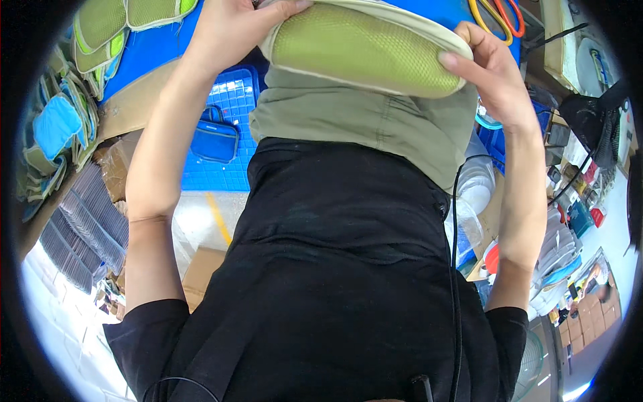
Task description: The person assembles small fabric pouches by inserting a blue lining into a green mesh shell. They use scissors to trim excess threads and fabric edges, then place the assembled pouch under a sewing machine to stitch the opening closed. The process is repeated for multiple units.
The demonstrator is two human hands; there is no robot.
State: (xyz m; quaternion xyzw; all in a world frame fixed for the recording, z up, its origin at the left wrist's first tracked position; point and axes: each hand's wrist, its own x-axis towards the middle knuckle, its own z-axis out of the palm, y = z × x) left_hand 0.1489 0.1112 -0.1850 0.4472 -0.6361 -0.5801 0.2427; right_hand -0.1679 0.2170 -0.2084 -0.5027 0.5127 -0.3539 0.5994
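Both hands stretch a green mesh fabric piece (pixel 362 50) with a pale edging between them, above my lap at the top of the view. It looks like a panel of a pouch or bag. At its left end my left hand (pixel 244 23) grips the edge, its fingers partly cut off by the frame's top. My right hand (pixel 492 70) pinches the right end, thumb over the mesh and fingers behind the rim. The piece bows open along its upper edge.
Similar green mesh pieces (pixel 100 30) lie on the blue work surface (pixel 151 47) at upper left. Stacks of blue and green pieces (pixel 60 127) hang over the left side. A blue basket (pixel 244 94) below holds a small blue bag (pixel 214 141). Scissors with looped handles (pixel 492 20) lie upper right.
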